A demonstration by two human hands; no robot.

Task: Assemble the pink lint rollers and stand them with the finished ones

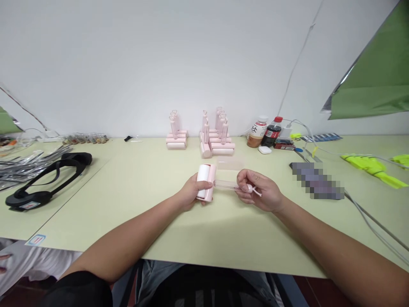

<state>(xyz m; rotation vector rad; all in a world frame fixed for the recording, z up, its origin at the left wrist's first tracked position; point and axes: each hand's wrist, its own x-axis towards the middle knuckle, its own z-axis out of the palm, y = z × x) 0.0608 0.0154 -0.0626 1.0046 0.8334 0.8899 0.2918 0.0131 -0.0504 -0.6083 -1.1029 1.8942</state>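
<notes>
A pink lint roller (210, 183) with a white roll is held over the table between my two hands. My left hand (192, 191) is closed around its head, the thumb lying across the pink frame. From the head a clear pinkish handle (226, 184) runs to the right, and my right hand (257, 189) pinches its far end, where a thin white loop (256, 191) hangs out. Just behind lies a translucent pink cover (230, 162), flat on the table. Several more pink lint rollers (223, 149) stand by the wall with their handles upright.
A smaller group of rollers (176, 145) stands left of the others. At the back right are a cola bottle (271, 133), a drink bottle (257, 132) and a white case (265, 150). A phone-like pixelated object (316, 181) lies right; a black headset strap (47, 183) lies left.
</notes>
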